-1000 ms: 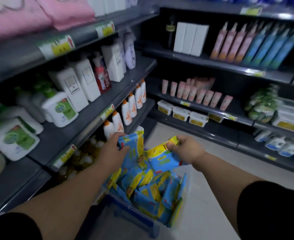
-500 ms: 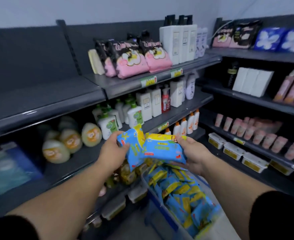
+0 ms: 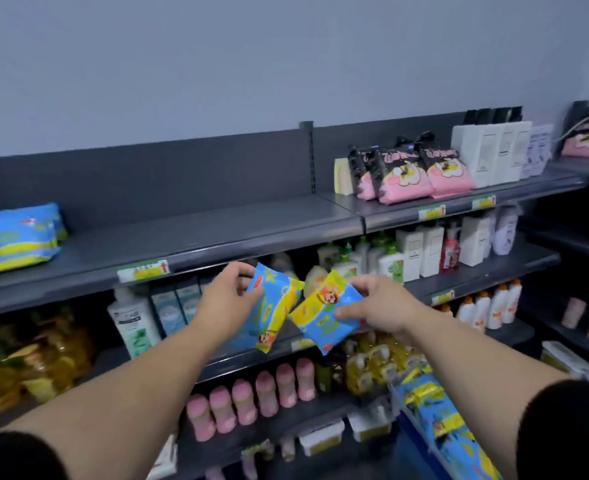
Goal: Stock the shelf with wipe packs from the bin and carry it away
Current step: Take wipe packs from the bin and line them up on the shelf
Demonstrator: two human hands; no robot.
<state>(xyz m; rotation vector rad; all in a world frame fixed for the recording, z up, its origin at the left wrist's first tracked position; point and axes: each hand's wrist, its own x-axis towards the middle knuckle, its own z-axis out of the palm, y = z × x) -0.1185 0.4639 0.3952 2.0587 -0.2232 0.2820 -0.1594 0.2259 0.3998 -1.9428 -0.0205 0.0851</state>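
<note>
While both of our hands are up at chest height with a pack each, what matters is that the bare stretch of the top shelf [image 3: 216, 220] lies above and beyond them, a little to the left. The stocked packs [image 3: 16, 237] sit at that shelf's far left end, lying flat with their long sides along the front edge. The pink-and-black bags [image 3: 407, 174] close the gap on the right.

Our left hand [image 3: 227, 299] is the nearer one to that stack. Its fingers are curled over the top edge of the left pack [image 3: 272, 306], thumb underneath, and the pack hangs nearly upright with its long axis running up and down. Our right hand [image 3: 386, 306] grips the right pack [image 3: 324, 317] from the side, fingers over the top and thumb across the face. That pack sits aslant with one corner pointing down. The two packs' near edges almost meet, though we cannot tell if they touch.

We judge that both packs must be lifted and laid flat, long side along the edge, to match the stack. The bin [image 3: 412, 441] stands low at our right, well below the hands, with more packs [image 3: 438, 410] in it.
</note>
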